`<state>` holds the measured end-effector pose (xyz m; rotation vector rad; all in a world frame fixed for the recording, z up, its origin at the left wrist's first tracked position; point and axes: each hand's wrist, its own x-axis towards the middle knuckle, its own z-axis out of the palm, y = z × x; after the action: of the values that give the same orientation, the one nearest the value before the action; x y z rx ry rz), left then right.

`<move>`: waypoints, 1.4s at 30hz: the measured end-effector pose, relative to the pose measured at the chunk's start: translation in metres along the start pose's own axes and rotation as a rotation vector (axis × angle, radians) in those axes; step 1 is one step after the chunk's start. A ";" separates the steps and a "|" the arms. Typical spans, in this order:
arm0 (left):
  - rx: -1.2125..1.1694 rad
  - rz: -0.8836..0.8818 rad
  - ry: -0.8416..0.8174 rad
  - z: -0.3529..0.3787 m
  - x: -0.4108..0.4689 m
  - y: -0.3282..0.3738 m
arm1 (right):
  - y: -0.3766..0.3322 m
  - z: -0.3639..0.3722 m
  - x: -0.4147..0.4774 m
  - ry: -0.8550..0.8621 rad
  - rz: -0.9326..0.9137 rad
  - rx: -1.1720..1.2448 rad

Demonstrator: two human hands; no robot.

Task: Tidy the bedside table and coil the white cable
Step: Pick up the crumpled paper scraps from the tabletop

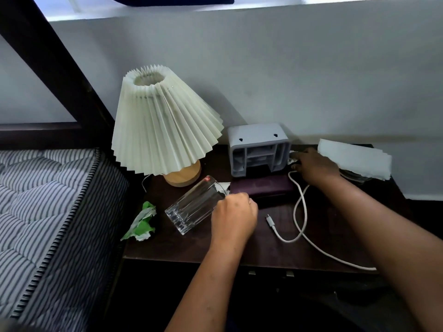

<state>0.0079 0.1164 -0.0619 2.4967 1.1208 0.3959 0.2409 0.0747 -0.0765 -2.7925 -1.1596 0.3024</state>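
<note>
On the dark bedside table [191, 248] a clear glass mug [194, 207] is tilted on its side, and my left hand [233, 218] grips its handle. A white cable [302, 219] loops across the right half of the table, its plug end [270, 220] lying loose near the middle. My right hand [314, 167] reaches to the back right, fingers on the cable's far end beside a grey plastic box [259, 149]; whether it grips it I cannot tell. A crumpled green and white wrapper [141, 222] lies at the table's left edge.
A pleated cream lamp [163, 125] on a wooden base stands at the back left. A dark purple case [262, 188] lies in front of the grey box. White folded paper [354, 158] sits at the back right. A striped mattress [48, 212] borders the table's left side.
</note>
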 end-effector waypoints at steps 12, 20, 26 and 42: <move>-0.152 0.042 0.179 -0.063 -0.010 -0.038 | -0.037 -0.016 -0.037 0.493 0.063 0.321; -0.071 -0.397 0.280 -0.097 -0.033 -0.115 | -0.112 -0.024 -0.079 0.362 -0.121 0.516; 0.065 -0.427 -0.010 -0.084 -0.040 -0.148 | -0.138 -0.002 -0.077 0.104 -0.258 0.424; 0.035 -0.363 -0.004 -0.071 -0.023 -0.160 | -0.152 0.019 -0.052 0.049 -0.499 -0.030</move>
<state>-0.1399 0.2129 -0.0723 2.2535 1.5523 0.2692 0.0963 0.1450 -0.0617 -2.4010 -1.7928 0.1674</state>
